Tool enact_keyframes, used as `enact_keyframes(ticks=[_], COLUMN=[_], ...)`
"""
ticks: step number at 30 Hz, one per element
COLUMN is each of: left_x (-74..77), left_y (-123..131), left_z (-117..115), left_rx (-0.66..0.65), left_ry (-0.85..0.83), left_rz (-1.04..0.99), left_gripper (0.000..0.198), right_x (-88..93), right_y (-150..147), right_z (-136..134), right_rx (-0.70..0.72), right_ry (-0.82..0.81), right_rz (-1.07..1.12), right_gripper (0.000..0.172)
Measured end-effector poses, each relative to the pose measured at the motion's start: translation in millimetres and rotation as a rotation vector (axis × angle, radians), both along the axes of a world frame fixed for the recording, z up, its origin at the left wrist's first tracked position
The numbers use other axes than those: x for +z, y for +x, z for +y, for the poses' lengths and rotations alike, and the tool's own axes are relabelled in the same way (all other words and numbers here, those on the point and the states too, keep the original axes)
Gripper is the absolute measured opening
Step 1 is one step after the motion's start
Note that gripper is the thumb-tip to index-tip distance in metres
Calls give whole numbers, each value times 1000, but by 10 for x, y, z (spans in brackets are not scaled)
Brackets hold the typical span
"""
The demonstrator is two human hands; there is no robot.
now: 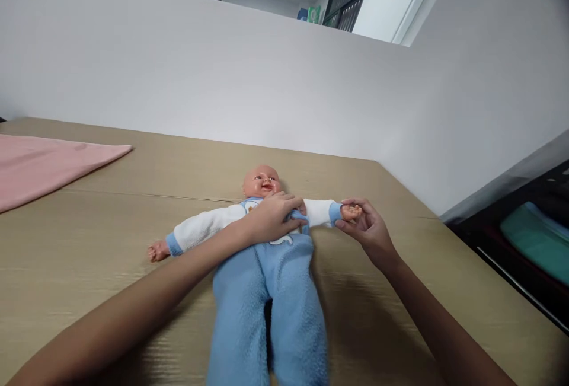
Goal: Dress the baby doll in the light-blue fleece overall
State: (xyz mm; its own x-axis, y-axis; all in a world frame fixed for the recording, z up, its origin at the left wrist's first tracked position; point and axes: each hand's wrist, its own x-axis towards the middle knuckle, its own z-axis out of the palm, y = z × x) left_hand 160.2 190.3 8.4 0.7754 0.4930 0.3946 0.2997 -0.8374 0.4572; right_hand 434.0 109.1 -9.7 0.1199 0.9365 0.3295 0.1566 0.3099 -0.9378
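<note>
A baby doll [262,181] lies on its back on the table, head away from me, dressed in a fuzzy blue romper [271,291] with white sleeves and blue cuffs. Across its chest reaches my left hand [278,217], its fingers closed on the cloth by the blue strap at the doll's shoulder on the right side. My right hand [368,229] pinches the doll's small hand [351,212] at the blue cuff [335,214], the sleeve stretched outward. On the left, the doll's other arm [204,227] lies spread out on the table. The lower ends of its legs are cut off by the frame.
The brown table [178,166] meets a white wall [200,77] at its far edge. A pink cloth [48,166] lies at the left. Beyond the table's right edge is a dark item with a green, cloth-like part [537,241].
</note>
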Motion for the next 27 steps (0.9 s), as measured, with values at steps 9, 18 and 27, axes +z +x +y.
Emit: enact_keyframes(ticks=[9,18,27], left_x=[70,53,-64], left_y=[-115,-68,13], left_z=[-67,-53,-44], left_rx=[-302,-88,90], left_ry=[175,-162,-62], left_rz=[-310,-382,-144], left_gripper=[25,23,14], right_x=[-13,-2,-280], right_y=[-526,-614,-731], right_z=[58,-312,-50], right_rx=[207,316,56], right_ry=[116,-104,-276], right_rz=[-219,-185,1], right_gripper=[39,27,42])
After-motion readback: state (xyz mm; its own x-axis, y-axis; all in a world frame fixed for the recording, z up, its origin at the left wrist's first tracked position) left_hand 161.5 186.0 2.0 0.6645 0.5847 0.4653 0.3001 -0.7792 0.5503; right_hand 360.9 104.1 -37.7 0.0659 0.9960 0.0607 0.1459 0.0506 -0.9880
